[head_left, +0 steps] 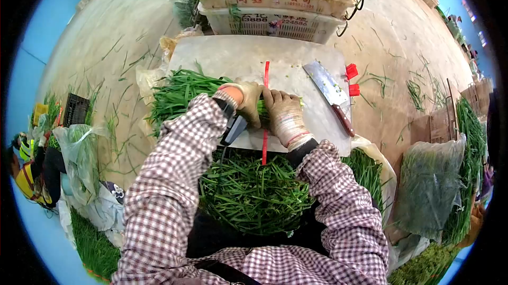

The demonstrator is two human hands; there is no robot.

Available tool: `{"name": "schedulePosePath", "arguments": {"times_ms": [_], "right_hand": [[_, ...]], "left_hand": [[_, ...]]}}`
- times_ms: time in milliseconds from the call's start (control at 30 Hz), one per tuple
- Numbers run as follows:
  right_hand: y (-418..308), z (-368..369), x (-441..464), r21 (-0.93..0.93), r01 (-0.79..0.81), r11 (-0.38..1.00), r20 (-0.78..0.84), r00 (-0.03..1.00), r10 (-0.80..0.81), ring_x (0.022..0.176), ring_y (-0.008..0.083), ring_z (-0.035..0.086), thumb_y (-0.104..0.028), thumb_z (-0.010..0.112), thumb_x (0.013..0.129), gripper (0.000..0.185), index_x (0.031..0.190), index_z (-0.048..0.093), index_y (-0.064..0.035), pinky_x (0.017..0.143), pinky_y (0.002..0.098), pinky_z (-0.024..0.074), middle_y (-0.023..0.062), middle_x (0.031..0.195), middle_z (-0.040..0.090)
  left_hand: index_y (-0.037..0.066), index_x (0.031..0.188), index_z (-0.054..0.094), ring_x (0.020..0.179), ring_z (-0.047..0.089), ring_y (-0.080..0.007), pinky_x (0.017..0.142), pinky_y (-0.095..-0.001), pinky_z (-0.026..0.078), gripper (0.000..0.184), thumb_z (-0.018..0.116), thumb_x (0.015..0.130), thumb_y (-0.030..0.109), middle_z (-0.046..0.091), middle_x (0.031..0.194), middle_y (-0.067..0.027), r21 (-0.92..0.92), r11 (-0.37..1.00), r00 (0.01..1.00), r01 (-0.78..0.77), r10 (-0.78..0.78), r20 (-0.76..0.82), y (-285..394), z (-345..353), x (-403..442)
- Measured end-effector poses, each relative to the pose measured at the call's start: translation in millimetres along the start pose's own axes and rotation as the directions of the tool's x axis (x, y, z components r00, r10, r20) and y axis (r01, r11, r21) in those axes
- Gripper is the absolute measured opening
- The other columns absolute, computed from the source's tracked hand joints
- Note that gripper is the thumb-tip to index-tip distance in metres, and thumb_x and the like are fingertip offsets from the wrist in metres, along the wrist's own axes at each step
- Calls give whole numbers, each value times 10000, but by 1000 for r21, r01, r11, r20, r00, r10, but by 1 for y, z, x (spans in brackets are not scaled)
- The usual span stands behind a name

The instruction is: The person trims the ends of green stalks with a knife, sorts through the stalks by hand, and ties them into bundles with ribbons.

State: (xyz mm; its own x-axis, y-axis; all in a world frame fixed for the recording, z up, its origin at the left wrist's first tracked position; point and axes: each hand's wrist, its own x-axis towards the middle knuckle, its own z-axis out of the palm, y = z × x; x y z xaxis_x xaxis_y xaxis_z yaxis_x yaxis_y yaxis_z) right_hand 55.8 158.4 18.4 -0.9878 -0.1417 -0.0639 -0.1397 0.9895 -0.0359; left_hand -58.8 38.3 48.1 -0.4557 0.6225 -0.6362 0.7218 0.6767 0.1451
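Observation:
A bundle of long green leafy stalks (182, 92) lies on the left half of the white board (211, 52). My left hand (248, 102), gloved, is closed around the bundle near its right end. Beside it my right hand (283, 113), also gloved, is closed on the stalk ends, with little of them showing. A red strip (265, 76) runs under the stalks from the board's upper part to past its near edge. To the right lies a knife (328, 85) with a brown handle, touched by neither hand.
Stacked white crates (270, 23) stand beyond the board. Loose green leaves (254, 192) fill the space below its near edge. Red strips (351, 71) hang at the board's right edge. A person (37, 179) is at the far left. Plastic-covered greens (431, 187) lie at right.

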Motion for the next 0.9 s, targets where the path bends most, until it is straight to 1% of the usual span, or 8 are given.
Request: {"name": "schedulePosePath", "arguments": {"times_ms": [67, 233, 367, 467, 633, 767, 833, 900], "right_hand": [[0, 11, -2, 19, 10, 1000, -85, 996, -8, 1221, 252, 522, -255, 775, 679, 845, 1396, 361, -91, 987, 409, 407, 111, 1276, 541], [-4, 29, -11, -26, 21, 999, -335, 942, -29, 1162, 254, 555, -152, 730, 696, 768, 1382, 390, -91, 967, 429, 410, 59, 1257, 557], [-3, 7, -75, 291, 85, 953, -539, 838, 90, 1104, 255, 578, -97, 675, 750, 511, 1243, 572, -179, 953, 440, 425, 41, 1192, 605], [-25, 56, -120, 327, -132, 936, -196, 959, 204, 979, 263, 609, -69, 653, 751, 465, 1191, 602, -209, 828, 433, 486, 34, 1179, 610], [-55, 103, -120, 227, -22, 974, -402, 909, 114, 999, 286, 593, -123, 700, 715, 523, 1214, 592, -236, 830, 432, 483, 65, 1146, 616], [-64, 90, -99, 499, -56, 865, -392, 875, 283, 949, 325, 629, -77, 627, 814, 363, 1166, 623, -168, 811, 433, 503, 108, 1081, 661], [-69, 82, -93, 655, -50, 754, -375, 845, 381, 960, 332, 629, -87, 610, 853, 304, 1151, 630, -146, 793, 426, 513, 110, 1077, 662], [-74, 71, -93, 620, -74, 781, -356, 860, 365, 932, 336, 639, -136, 578, 909, 227, 1126, 643, -136, 757, 405, 523, 120, 1046, 667]], "left_hand": [[20, 1240, 495, 1064, 623, -315, 940, -392, 471, 1017, 872, 482, 584, 633, 1141, -158, 32, 999, 990, -44, 47, -130, 5, 14, -12], [47, 1338, 445, 1136, 569, -260, 970, -372, 426, 974, 821, 580, 529, 576, 1213, -131, 245, 963, 969, 112, -51, -241, 16, 43, -9], [55, 1371, 421, 1144, 552, -253, 973, -375, 429, 956, 813, 611, 484, 570, 1209, -121, 239, 960, 923, 145, -44, -383, 12, 63, -7], [87, 1415, 394, 1158, 549, -242, 985, -366, 419, 982, 791, 629, 522, 574, 1220, -111, 187, 976, 914, 110, -26, -405, 16, 61, -19], [97, 1415, 402, 1151, 555, -246, 985, -380, 415, 990, 747, 639, 606, 576, 1226, -108, 202, 968, 883, 148, -37, -468, 24, 72, -29], [96, 1485, 300, 1235, 485, -229, 1068, -399, 332, 1048, 717, 675, 614, 510, 1314, -102, 275, 942, 903, 192, -61, -425, 38, 72, -50], [95, 1505, 261, 1263, 456, -218, 1091, -398, 303, 962, 694, 749, 502, 478, 1348, -97, 301, 927, 901, 224, -78, -427, 39, 76, -51], [95, 1507, 258, 1270, 451, -214, 1098, -403, 292, 913, 684, 776, 439, 467, 1364, -94, 331, 907, 889, 260, -90, -450, 40, 82, -47]]}}
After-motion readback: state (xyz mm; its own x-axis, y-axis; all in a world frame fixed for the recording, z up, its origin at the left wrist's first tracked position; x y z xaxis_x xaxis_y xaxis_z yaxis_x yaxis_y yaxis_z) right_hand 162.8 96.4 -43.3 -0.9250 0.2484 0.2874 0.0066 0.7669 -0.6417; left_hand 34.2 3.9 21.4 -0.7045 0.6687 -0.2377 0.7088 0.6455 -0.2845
